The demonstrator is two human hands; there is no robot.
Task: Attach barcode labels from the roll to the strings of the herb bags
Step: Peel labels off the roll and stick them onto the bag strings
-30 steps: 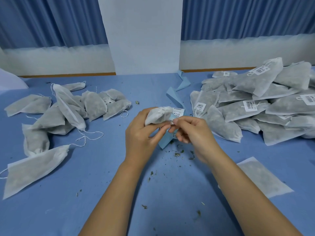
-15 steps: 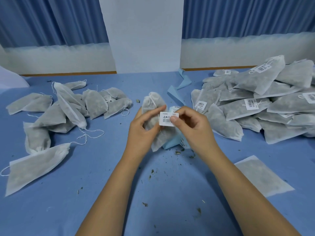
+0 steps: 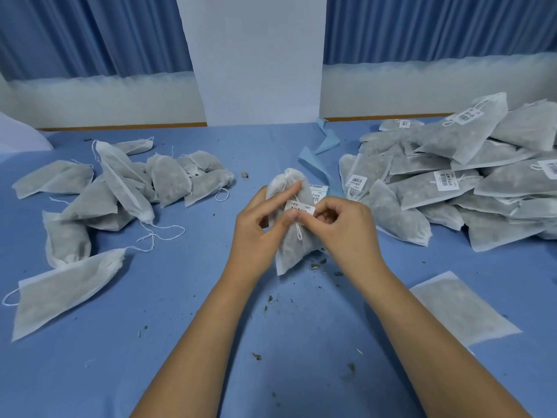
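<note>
A white mesh herb bag (image 3: 291, 245) stands on end at the table's middle, held between both hands. My left hand (image 3: 259, 233) grips the bag, forefinger stretched over its top and thumb on the label. My right hand (image 3: 343, 227) pinches a white barcode label (image 3: 300, 208) against the bag's string (image 3: 298, 230), whose loop hangs below the label. Behind the bag lies the blue label strip (image 3: 321, 159) with labels (image 3: 319, 190) on it.
A heap of unlabelled herb bags (image 3: 120, 194) lies at the left, one more bag (image 3: 63, 291) nearer me. Labelled bags (image 3: 452, 182) are piled at the right. A flat bag (image 3: 461, 306) lies by my right forearm. Herb crumbs dot the blue tabletop (image 3: 180, 342).
The bag went from bunched in my left hand to standing upright. The label came off the strip and now sits pressed against the string on the bag's front.
</note>
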